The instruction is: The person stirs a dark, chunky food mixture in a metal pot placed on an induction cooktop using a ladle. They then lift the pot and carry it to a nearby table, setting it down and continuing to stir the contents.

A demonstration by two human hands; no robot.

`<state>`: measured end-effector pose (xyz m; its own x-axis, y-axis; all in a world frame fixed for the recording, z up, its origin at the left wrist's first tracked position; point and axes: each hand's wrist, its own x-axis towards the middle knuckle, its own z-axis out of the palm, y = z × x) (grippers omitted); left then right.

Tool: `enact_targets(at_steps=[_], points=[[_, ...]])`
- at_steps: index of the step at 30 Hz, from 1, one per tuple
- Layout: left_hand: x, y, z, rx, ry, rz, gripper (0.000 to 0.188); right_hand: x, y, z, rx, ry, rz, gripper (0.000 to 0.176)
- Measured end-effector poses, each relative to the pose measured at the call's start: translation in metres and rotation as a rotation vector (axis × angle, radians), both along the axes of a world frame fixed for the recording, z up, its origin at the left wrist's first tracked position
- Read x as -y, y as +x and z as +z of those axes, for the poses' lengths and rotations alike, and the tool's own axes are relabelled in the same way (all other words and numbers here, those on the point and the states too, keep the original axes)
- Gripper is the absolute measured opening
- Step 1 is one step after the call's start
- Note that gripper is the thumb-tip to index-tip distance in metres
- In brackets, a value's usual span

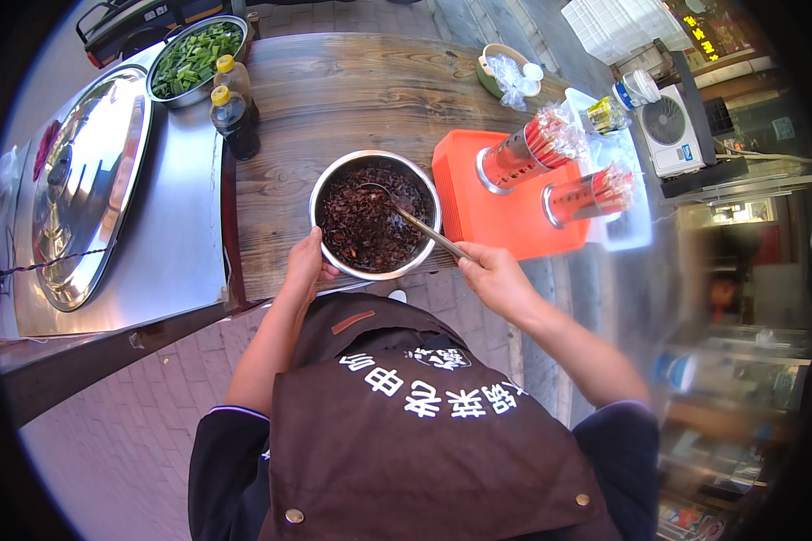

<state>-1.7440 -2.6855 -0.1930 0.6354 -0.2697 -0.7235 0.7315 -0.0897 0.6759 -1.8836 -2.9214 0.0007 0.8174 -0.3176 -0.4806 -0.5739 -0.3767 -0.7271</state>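
Observation:
A round stainless steel bowl [316,188] stands at the near edge of a wooden table [352,81], filled with a dark, oily mixture of flakes and bits [352,223]. At its lower left rim, my left hand [306,260] holds the bowl, thumb at the rim and fingers against the outer wall. My right hand [497,274] grips the handle of a metal spoon [433,233]. The spoon reaches over the bowl's right rim, and its head lies in the dark mixture, partly covered.
Right of the bowl, stacked orange trays [470,203] carry two perforated holders [514,162] of wrapped chopsticks. Beyond are a white bin [633,203] and a small basket [490,78]. At left stand two yellow-capped bottles [235,125], a pot of chopped greens [193,64] and a large metal lid [95,182].

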Motion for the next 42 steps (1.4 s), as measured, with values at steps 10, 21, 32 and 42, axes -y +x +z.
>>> enact_targets(at_steps=[10,21,32,42], points=[[-0.001,0.0,0.003,0.005,-0.011,-0.012,0.045,0.039,0.047,-0.057,0.543,-1.183,0.847,0.048],[0.004,-0.004,0.004,0.027,0.03,0.03,0.045,0.031,0.03,-0.072,-0.061,-0.744,0.58,0.025],[0.003,-0.004,0.005,0.031,0.015,0.028,0.046,0.03,0.007,-0.014,-0.369,0.495,-0.392,0.03],[0.001,-0.005,0.003,0.012,-0.009,0.004,0.046,0.009,0.0,-0.041,0.429,-0.771,0.426,0.036]])
